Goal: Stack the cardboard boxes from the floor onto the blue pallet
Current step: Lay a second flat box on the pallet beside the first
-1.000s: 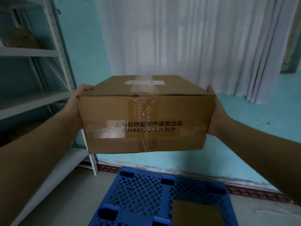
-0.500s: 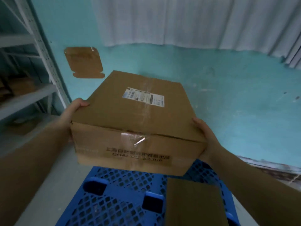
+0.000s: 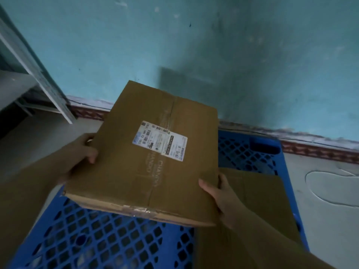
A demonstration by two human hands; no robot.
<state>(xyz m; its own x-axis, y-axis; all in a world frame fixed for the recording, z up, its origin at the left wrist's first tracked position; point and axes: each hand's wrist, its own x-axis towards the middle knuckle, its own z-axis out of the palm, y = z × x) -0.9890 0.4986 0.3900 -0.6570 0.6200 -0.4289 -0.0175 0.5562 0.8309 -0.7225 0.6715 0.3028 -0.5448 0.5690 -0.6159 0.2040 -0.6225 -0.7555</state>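
Now we hold a brown box [image 3: 147, 152] up over the blue pallet [image 3: 101, 237]. Our left hand [image 3: 77, 154] grips its left side, and our right hand [image 3: 219, 195] grips its near right corner, thumb on top. A white label [image 3: 160, 140] is stuck on the lid. Another brown box [image 3: 258, 195] sits on the pallet just beside our right hand. Behind is a blue-green wall [image 3: 194, 45], and a gray shelf [image 3: 23, 80] stands at the left.
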